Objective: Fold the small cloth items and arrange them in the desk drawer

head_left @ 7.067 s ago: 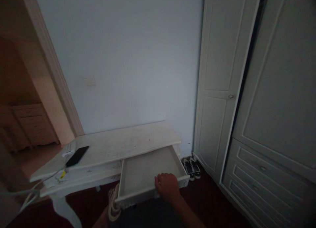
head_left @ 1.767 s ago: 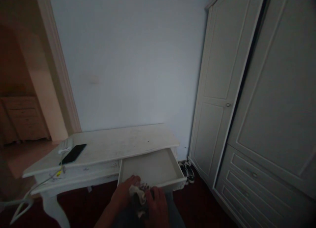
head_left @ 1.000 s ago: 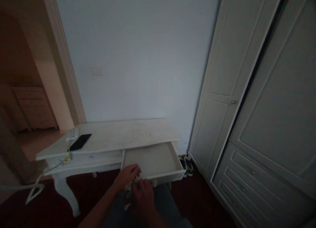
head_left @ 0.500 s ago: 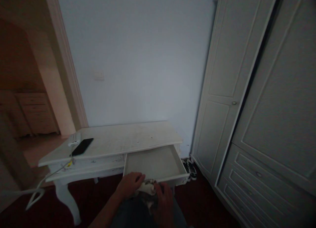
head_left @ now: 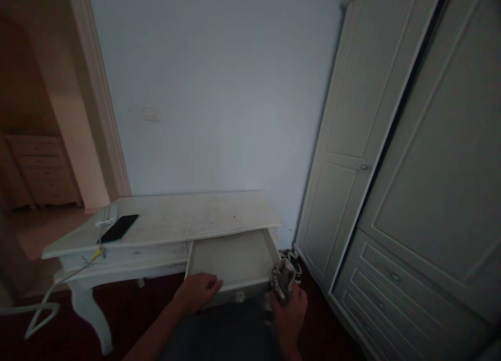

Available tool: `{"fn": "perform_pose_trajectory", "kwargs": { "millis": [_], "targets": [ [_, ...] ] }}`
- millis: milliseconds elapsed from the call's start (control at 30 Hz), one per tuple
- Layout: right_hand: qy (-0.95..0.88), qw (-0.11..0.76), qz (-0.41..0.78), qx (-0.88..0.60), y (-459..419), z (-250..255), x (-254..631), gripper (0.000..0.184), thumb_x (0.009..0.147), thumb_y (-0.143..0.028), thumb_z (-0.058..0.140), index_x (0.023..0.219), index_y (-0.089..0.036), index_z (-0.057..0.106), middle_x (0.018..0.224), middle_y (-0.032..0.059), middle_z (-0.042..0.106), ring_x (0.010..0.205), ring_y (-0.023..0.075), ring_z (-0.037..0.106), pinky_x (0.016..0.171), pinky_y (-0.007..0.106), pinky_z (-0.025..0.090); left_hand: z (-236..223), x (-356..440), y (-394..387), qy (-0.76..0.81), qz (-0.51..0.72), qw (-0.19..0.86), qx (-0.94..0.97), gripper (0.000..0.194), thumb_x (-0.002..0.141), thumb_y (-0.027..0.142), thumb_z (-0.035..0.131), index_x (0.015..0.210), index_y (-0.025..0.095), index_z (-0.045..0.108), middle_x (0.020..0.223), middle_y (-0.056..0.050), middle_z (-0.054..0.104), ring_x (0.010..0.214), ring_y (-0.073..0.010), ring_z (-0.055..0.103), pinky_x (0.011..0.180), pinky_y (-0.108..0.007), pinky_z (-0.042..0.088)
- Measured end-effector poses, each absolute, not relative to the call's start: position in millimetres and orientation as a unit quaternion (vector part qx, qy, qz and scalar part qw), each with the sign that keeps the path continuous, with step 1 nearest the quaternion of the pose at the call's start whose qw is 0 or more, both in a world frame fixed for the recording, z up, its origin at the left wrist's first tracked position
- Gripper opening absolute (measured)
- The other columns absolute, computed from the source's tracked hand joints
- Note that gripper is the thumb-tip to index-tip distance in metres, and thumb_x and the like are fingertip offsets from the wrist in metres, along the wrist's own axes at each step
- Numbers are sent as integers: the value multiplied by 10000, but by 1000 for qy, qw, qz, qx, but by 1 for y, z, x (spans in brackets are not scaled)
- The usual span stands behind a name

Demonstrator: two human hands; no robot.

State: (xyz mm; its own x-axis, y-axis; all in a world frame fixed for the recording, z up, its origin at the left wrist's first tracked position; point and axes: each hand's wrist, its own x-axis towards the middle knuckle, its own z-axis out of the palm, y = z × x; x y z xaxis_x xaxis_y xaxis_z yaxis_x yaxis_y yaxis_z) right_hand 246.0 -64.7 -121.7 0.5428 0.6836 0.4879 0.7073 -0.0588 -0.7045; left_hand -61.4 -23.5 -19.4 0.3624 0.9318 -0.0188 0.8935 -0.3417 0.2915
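Observation:
A crumpled patterned cloth [head_left: 284, 277] is bunched in my right hand [head_left: 290, 309], at the right front corner of a pulled-out drawer [head_left: 235, 256]. Its folds press against or lie just over that corner; the exact contact is too dark to make out. My left hand [head_left: 198, 292] is curled at the drawer's front edge near the left corner, with its fingertips partly hidden. The drawer has a pale, bare bottom and belongs to a worn white desk [head_left: 188, 212].
A black phone [head_left: 120, 228] and a white power strip [head_left: 107, 215] with a trailing cable [head_left: 58, 285] are at the desk's left end. Black-and-white shoes [head_left: 298, 272] stand on the dark red floor beside a tall wardrobe [head_left: 336, 194]. A doorway opens at left.
My right hand has carried the cloth from the drawer's front middle to its right corner. The left hand has come off the cloth and stays at the front edge. The view has shifted slightly.

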Motion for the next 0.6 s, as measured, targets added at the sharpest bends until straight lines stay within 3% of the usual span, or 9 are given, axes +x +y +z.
{"fn": "perform_pose_trajectory", "kwargs": {
  "millis": [167,300,433,500,600],
  "targets": [
    [-653,441,-29,-615,-78,-108,161,470,713,-210,760,1163,-268,637,1145,98,633,1061,332,597,930,432,488,-23,-67,-21,568,67,153,806,697,1074,539,156,1082,220,775,1135,-135,791,1112,-293,718,965,-381,480],
    [-723,351,-48,-593,-82,-84,123,513,688,-239,811,1178,-279,668,1121,105,659,1030,353,603,911,482,485,-29,-75,-13,565,88,190,798,612,1061,480,208,1225,219,736,1273,-139,758,1227,-277,673,1060,-367,449],
    [-789,325,-41,-520,-76,-98,90,650,653,-399,852,1262,-274,660,1193,120,680,1047,367,603,931,516,485,-29,-75,-12,539,137,234,798,641,1064,540,192,1022,249,762,1075,-74,802,1047,-233,715,959,-319,477],
    [-794,335,-61,-503,-72,-119,74,625,664,-448,836,1243,-277,674,1174,121,693,1019,359,609,931,514,485,-27,-72,-14,548,160,246,783,717,1071,551,124,899,256,755,967,-49,802,969,-212,718,910,-303,477],
    [-804,345,-101,-473,-65,-150,60,597,689,-436,810,1254,-306,670,1156,108,701,1014,352,617,930,499,488,-25,-68,-17,564,155,218,781,669,1055,593,202,889,257,755,970,-40,807,974,-222,715,876,-303,469]
  ]
}}
